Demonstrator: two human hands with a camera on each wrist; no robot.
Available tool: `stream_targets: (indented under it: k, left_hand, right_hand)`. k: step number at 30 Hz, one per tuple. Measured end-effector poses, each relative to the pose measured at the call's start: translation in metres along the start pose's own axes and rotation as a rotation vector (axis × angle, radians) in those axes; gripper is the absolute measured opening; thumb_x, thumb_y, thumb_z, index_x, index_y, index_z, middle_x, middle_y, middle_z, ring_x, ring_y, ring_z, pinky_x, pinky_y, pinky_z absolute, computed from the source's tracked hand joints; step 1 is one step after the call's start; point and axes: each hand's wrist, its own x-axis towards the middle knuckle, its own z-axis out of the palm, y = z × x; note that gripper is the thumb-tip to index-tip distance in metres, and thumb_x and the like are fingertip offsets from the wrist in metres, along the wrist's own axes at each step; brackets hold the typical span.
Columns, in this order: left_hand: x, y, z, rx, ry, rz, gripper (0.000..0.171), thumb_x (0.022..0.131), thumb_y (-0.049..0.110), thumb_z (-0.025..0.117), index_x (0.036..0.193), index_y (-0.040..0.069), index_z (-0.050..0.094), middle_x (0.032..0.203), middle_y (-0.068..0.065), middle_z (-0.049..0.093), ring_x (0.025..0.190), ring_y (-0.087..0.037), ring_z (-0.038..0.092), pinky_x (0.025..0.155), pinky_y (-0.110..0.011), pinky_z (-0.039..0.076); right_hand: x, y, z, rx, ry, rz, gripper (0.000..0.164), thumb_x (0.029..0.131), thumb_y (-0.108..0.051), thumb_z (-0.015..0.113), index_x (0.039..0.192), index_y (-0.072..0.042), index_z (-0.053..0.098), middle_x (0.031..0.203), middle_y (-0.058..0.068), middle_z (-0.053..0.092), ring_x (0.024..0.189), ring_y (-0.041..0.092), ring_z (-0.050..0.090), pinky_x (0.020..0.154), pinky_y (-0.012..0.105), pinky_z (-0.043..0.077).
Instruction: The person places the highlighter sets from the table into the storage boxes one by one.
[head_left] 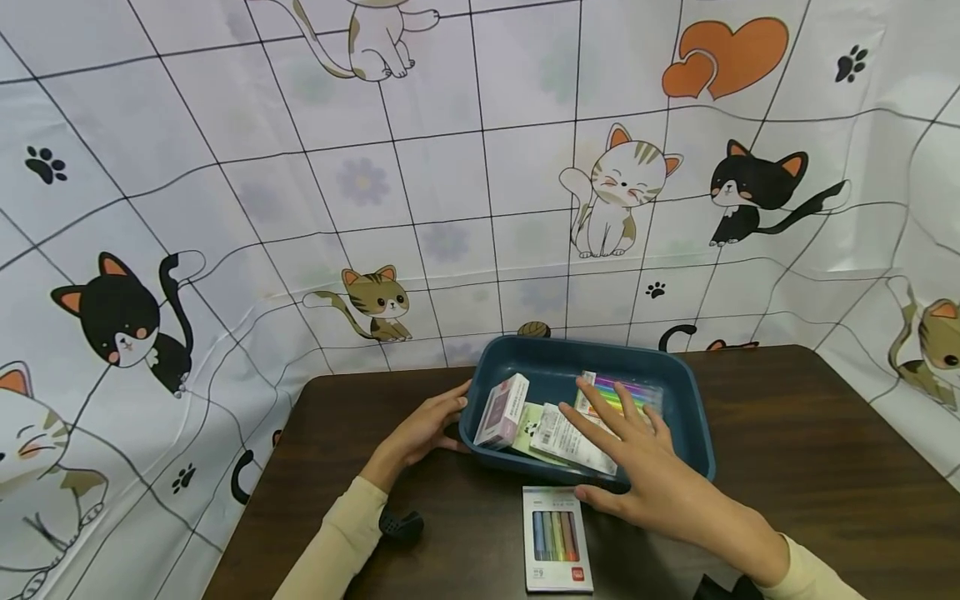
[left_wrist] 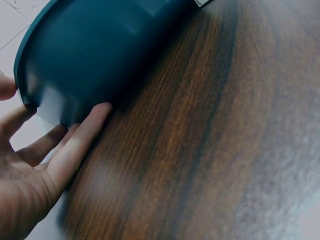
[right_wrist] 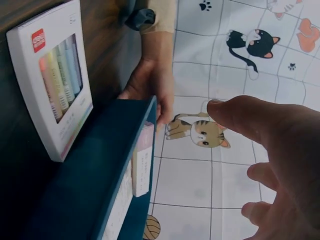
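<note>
My left hand [head_left: 423, 429] rests against the left end of a dark blue plastic bin [head_left: 703, 429]; in the left wrist view its extended fingers touch the outer wall of the bin [left_wrist: 100, 55]. Spread wide, my right hand [head_left: 652, 467] hovers over the bin's front right part and holds nothing. Inside the bin lie a white and mauve box [head_left: 501, 412], a green packet [head_left: 527, 425], a white packet with a barcode [head_left: 564, 435] and a clear pack with rainbow-coloured strips [head_left: 636, 393]. The right hand partly hides these last two in the head view.
In front of the bin, a white box of pastel pens [head_left: 557, 537] with a window lies on the dark wooden table [head_left: 795, 467]. Behind the table hangs a white grid-patterned cloth [head_left: 442, 183] printed with cats. A black strap piece [head_left: 401, 527] sits by the left wrist.
</note>
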Motion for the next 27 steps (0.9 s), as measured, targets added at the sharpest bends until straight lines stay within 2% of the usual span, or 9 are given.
stream_targets:
  k: [9, 16, 23, 27]
  left_hand:
    - [0.000, 0.002, 0.000, 0.000, -0.008, 0.001, 0.059, 0.110, 0.035, 0.045, 0.164, 0.022, 0.025, 0.163, -0.012, 0.029, 0.140, -0.040, 0.039, 0.084, -0.060, 0.054]
    - [0.002, 0.001, 0.001, -0.014, -0.013, -0.001, 0.058, 0.111, 0.032, 0.044, 0.164, 0.022, 0.023, 0.164, -0.011, 0.026, 0.141, -0.040, 0.037, 0.084, -0.061, 0.054]
    - [0.003, -0.001, 0.000, -0.014, -0.015, 0.002, 0.059, 0.110, 0.034, 0.046, 0.164, 0.021, 0.025, 0.163, -0.009, 0.029, 0.140, -0.037, 0.039, 0.085, -0.060, 0.054]
    - [0.000, 0.002, -0.002, -0.011, -0.009, 0.002, 0.058, 0.111, 0.033, 0.045, 0.164, 0.021, 0.026, 0.163, -0.010, 0.029, 0.140, -0.038, 0.039, 0.084, -0.060, 0.055]
  right_hand:
    - [-0.004, -0.005, 0.010, -0.088, -0.064, 0.016, 0.098, 0.087, -0.050, 0.079, 0.164, -0.037, 0.021, 0.170, 0.000, 0.002, 0.150, 0.050, 0.000, 0.109, 0.074, -0.007]
    - [-0.008, -0.011, 0.026, -0.033, -0.087, -0.049, 0.095, 0.089, -0.054, 0.075, 0.164, -0.037, 0.020, 0.170, -0.002, 0.002, 0.153, 0.037, -0.004, 0.113, 0.069, -0.004]
    - [-0.011, -0.018, 0.037, 0.019, -0.130, -0.014, 0.089, 0.090, -0.071, 0.059, 0.163, -0.041, 0.018, 0.170, -0.005, 0.001, 0.154, 0.033, -0.002, 0.109, 0.076, 0.006]
    - [-0.011, -0.022, 0.040, 0.036, -0.124, -0.022, 0.089, 0.090, -0.071, 0.060, 0.163, -0.041, 0.019, 0.170, -0.006, 0.002, 0.154, 0.031, 0.004, 0.113, 0.070, 0.002]
